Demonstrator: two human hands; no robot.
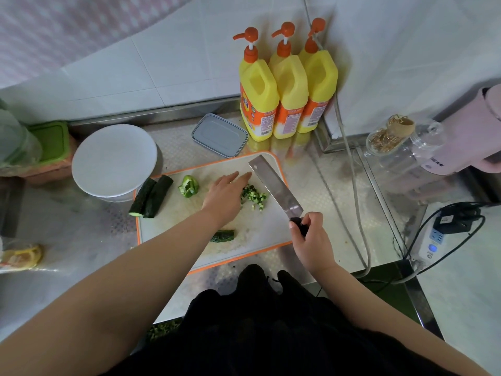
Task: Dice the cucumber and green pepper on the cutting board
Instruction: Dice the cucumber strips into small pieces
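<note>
Green dice (254, 197) sit heaped by your flat, empty left hand (225, 198); your right hand (311, 237) grips the cleaver (273, 185). Next, probably fetch the cucumber halves (150, 196) at nine o'clock.

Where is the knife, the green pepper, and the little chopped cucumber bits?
knife (273, 185), head view, middle of the flat blade
green pepper (189, 186), head view, middle of the piece
chopped cucumber bits (254, 197), head view, centre of the pile

Left hand (226, 198) flat, fingers straight; right hand (311, 237) curled, gripping
</note>
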